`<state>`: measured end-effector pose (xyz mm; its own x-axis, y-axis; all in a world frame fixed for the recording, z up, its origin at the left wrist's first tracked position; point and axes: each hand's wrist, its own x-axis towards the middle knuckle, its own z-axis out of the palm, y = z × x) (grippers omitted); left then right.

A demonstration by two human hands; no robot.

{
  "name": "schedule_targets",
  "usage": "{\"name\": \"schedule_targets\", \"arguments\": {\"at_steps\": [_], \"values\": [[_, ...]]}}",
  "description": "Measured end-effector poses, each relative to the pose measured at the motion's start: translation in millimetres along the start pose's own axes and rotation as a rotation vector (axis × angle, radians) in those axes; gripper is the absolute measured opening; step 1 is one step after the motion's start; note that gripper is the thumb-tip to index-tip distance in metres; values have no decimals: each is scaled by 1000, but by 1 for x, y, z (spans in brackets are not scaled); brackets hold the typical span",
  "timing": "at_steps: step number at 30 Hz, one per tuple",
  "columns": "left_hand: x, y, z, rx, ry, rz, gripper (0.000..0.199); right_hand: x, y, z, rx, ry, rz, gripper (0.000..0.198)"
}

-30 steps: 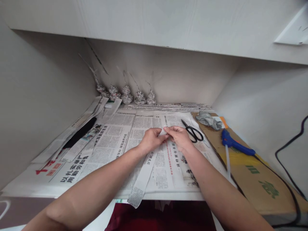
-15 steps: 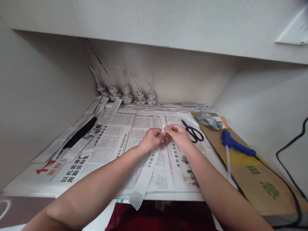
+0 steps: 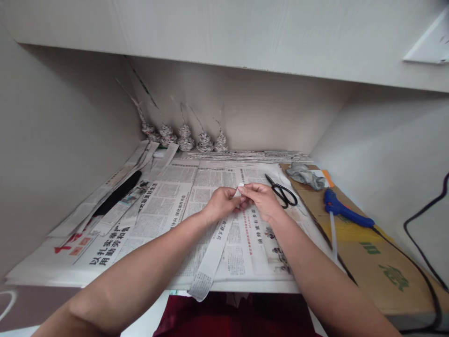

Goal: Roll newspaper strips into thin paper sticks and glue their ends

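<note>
My left hand (image 3: 222,202) and my right hand (image 3: 259,199) meet over the newspaper-covered table, both closed on the far end of a newspaper strip (image 3: 213,255). The strip's white tip pokes out between my fingertips. From there it slants down toward me, and its printed near end hangs past the table edge. Sheets of newspaper (image 3: 164,196) lie beneath my hands. Just right of my right hand rest black-handled scissors (image 3: 283,193), closed and untouched.
Several woven paper gourd shapes (image 3: 185,138) stand along the back wall, beside thin rolled paper sticks (image 3: 252,157). Cut strips (image 3: 84,210) and a black object (image 3: 117,194) lie left. A blue glue gun (image 3: 347,210) and grey cloth (image 3: 305,175) rest on cardboard (image 3: 372,281) at right.
My fingers have shifted slightly at the strip's tip, and a bit more of the white end shows. The strip's hanging near end has moved up a little.
</note>
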<state>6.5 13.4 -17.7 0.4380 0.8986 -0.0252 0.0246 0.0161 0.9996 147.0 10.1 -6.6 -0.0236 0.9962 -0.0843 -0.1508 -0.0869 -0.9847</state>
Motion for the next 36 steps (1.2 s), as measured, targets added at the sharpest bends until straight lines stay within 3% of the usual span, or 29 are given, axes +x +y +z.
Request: {"name": "schedule_targets", "arguments": {"at_steps": [7, 13, 19, 25, 36], "values": [[-2, 1, 4, -87, -69, -21, 28, 0, 1, -2, 28, -71, -13, 32], [-2, -1, 4, -86, -13, -14, 34, 1, 2, -3, 20, -61, -36, 33], [-3, -3, 6, -67, -50, -18, 36, -1, 3, -2, 2, -76, -58, 39], [0, -2, 5, -88, -32, -29, 30, -4, -3, -1, -28, -159, -51, 34], [-2, -2, 7, 53, -112, 5, 29, -2, 2, -1, 20, -75, -9, 36]]}}
